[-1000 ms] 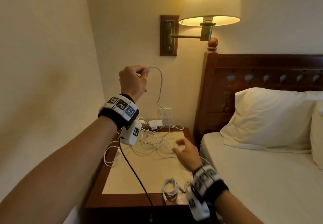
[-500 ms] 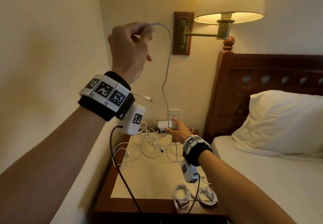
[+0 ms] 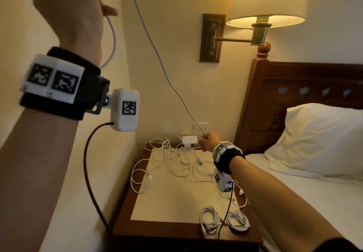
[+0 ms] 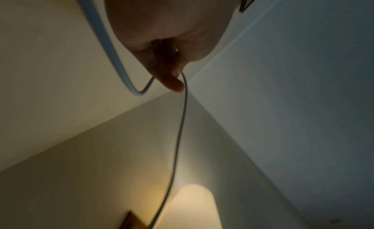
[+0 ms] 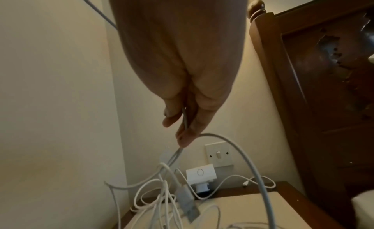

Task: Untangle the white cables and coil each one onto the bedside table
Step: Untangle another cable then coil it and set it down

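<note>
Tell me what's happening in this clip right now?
A person is separating one white cable from a tangle on the bedside table. The left hand holds it high near the wall; the right hand pinches the same cable low, just above the pile, so it runs stretched between them. Two coiled cables already lie at the table's front edge; the rest is loose.

White cables (image 3: pixel 176 159) lie on a cream-topped, dark brown bedside table (image 3: pixel 172 230); white pillow (image 3: pixel 318 139).
</note>
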The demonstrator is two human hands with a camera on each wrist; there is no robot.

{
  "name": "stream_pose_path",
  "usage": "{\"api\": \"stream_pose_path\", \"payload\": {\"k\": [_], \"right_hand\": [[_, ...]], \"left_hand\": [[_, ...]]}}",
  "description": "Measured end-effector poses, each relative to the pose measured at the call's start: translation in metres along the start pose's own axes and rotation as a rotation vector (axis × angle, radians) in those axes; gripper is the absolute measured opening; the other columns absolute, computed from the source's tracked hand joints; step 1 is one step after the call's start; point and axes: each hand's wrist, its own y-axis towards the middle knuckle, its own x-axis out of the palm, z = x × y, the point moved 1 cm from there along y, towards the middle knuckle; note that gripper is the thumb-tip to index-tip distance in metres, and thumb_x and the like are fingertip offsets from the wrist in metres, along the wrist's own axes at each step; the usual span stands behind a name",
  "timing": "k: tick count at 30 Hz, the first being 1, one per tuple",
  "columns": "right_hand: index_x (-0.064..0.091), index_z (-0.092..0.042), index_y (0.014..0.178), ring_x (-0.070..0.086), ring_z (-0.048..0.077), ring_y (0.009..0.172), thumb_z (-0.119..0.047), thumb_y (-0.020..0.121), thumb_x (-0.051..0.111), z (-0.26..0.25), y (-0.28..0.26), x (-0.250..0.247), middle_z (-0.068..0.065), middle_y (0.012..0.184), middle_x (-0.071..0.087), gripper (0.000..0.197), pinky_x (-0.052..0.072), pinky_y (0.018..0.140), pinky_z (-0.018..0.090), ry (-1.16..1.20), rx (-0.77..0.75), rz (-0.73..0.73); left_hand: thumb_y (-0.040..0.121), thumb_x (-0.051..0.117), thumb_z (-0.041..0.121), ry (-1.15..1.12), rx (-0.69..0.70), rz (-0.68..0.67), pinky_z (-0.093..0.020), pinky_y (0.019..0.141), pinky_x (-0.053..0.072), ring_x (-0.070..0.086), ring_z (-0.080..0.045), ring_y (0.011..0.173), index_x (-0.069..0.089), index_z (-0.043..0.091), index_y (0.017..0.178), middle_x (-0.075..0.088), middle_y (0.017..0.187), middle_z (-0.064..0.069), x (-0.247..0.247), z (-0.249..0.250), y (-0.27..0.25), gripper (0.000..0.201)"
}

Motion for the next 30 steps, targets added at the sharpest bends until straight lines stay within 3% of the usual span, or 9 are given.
{"api": "stream_pose_path", "payload": {"k": [4,8,12,14,17,20,22,25,30], "right_hand": [[0.065,0.004,0.085,0.059,0.023,0.065,0.009,0.094,0.045,-0.025,0.006,-0.017,0.018,0.081,0.064,0.022,0.055,0.064,0.033,0.207,-0.046,0.131],[0.061,0.006,0.096,0.054,0.017,0.055,0.009,0.096,0.045,-0.079,-0.005,-0.058,0.017,0.078,0.064,0.016,0.047,0.044,0.016,0.35,-0.229,0.243],[0.067,-0.003,0.092,0.054,0.008,0.054,-0.002,0.094,0.058,-0.116,-0.014,-0.087,0.012,0.077,0.067,0.009,0.045,0.05,0.015,0.274,-0.459,0.275],[0.071,-0.005,0.096,0.056,0.006,0.059,-0.009,0.094,0.06,-0.123,-0.016,-0.092,0.008,0.078,0.068,0.011,0.046,0.054,0.015,0.152,-0.539,0.233],[0.074,-0.01,0.1,0.056,0.003,0.062,-0.012,0.095,0.06,-0.129,-0.022,-0.086,0.004,0.079,0.07,0.016,0.044,0.056,0.011,-0.054,-0.668,0.121],[0.076,-0.013,0.097,0.056,-0.003,0.058,-0.012,0.092,0.063,-0.127,-0.03,-0.075,-0.004,0.074,0.069,0.015,0.04,0.059,0.008,-0.153,-0.769,0.084],[0.076,-0.013,0.096,0.057,-0.002,0.06,-0.012,0.092,0.063,-0.125,-0.036,-0.077,-0.005,0.074,0.068,0.014,0.04,0.061,0.007,-0.164,-0.807,0.091],[0.074,-0.012,0.097,0.06,0.004,0.069,-0.012,0.094,0.06,-0.121,-0.045,-0.081,-0.004,0.079,0.068,0.014,0.045,0.066,0.01,-0.21,-0.848,0.05],[0.064,-0.01,0.09,0.058,0.017,0.067,-0.003,0.097,0.046,-0.074,-0.041,-0.065,0.004,0.078,0.063,0.02,0.051,0.065,0.029,-0.223,-0.68,0.043]], "left_hand": [[0.085,0.061,0.021,0.247,-0.188,-0.069,-0.034,0.049,0.056,0.056,-0.014,0.044,0.073,0.017,0.071,0.068,0.068,-0.005,0.007,-0.027,-0.023,0.018],[0.093,0.061,0.011,0.426,-0.535,-0.252,-0.028,0.047,0.055,0.057,-0.015,0.049,0.073,-0.001,0.089,0.069,0.078,-0.013,-0.01,-0.087,-0.079,0.017],[0.091,0.061,0.009,0.848,-0.756,-0.634,-0.042,0.073,0.061,0.072,-0.028,0.07,0.061,-0.006,0.118,0.072,0.089,-0.018,-0.023,-0.128,-0.117,0.031],[0.087,0.058,0.007,1.003,-0.629,-0.754,-0.045,0.086,0.057,0.072,-0.032,0.084,0.049,-0.002,0.134,0.065,0.119,-0.021,-0.014,-0.132,-0.129,0.048],[0.085,0.053,-0.001,0.721,-0.236,-0.76,-0.048,0.095,0.052,0.064,-0.036,0.104,0.036,0.011,0.147,0.042,0.149,-0.011,0.015,-0.127,-0.143,0.066],[0.088,0.048,-0.011,0.469,-0.15,-0.847,-0.032,0.075,0.059,0.066,-0.021,0.091,0.028,0.022,0.152,0.029,0.156,0.0,0.045,-0.117,-0.151,0.074],[0.092,0.05,-0.008,0.483,-0.144,-0.935,-0.026,0.067,0.058,0.065,-0.016,0.081,0.041,0.017,0.146,0.041,0.149,-0.005,0.055,-0.12,-0.152,0.061],[0.093,0.061,0.008,0.593,0.009,-0.943,-0.036,0.078,0.055,0.061,-0.019,0.083,0.069,0.006,0.113,0.067,0.108,-0.012,0.057,-0.119,-0.152,0.021],[0.094,0.061,0.016,0.549,0.225,-0.484,-0.03,0.07,0.045,0.062,-0.026,0.076,0.073,0.004,0.091,0.07,0.086,-0.014,0.052,-0.073,-0.113,0.017]]}}
